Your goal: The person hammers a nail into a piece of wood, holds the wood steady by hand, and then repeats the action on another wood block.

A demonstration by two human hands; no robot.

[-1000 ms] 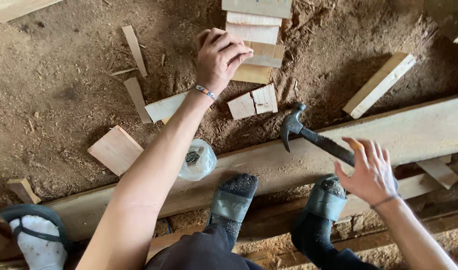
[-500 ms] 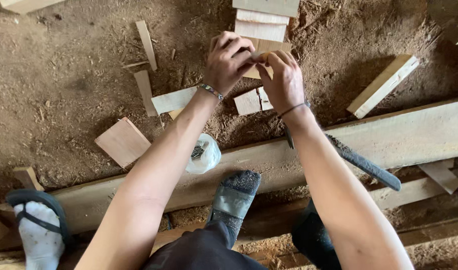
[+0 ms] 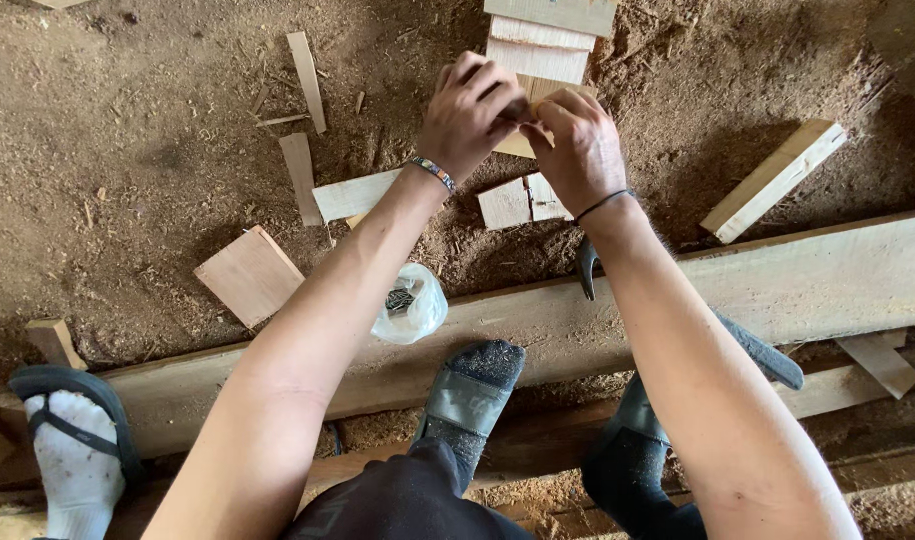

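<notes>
Both hands meet over a pale wood block (image 3: 522, 145) that lies on the sawdust floor (image 3: 127, 130) at the near end of a stack of boards. Left hand (image 3: 472, 110) is curled, fingers bent down onto the block's top edge, a beaded bracelet (image 3: 434, 173) on the wrist. Right hand (image 3: 580, 150) is curled too, its fingertips pinched against the left ones; whether something small sits between them I cannot tell. A dark cord (image 3: 602, 204) circles the right wrist.

Above the block, three boards (image 3: 542, 40) lie stacked flat, running to the top edge of the view. Just below the hands lie two short offcuts (image 3: 522, 200) side by side, touching. To their left lies one flat white strip (image 3: 352, 195), and beyond it two thin slats (image 3: 302, 120), one upright above the other. One square plywood piece (image 3: 249, 275) lies tilted further left. One longer block (image 3: 772, 180) lies slanted to the right, well apart from the hands.

Nearer the person, one long plank (image 3: 827, 280) crosses the view. On it rest one hammer (image 3: 767, 355), its head showing beside the right forearm, and one clear bag of nails (image 3: 409, 303). The person's two dark socked feet (image 3: 472, 390) stand below the plank. One other foot in a white sock and sandal (image 3: 72, 450) shows at the lower left.
</notes>
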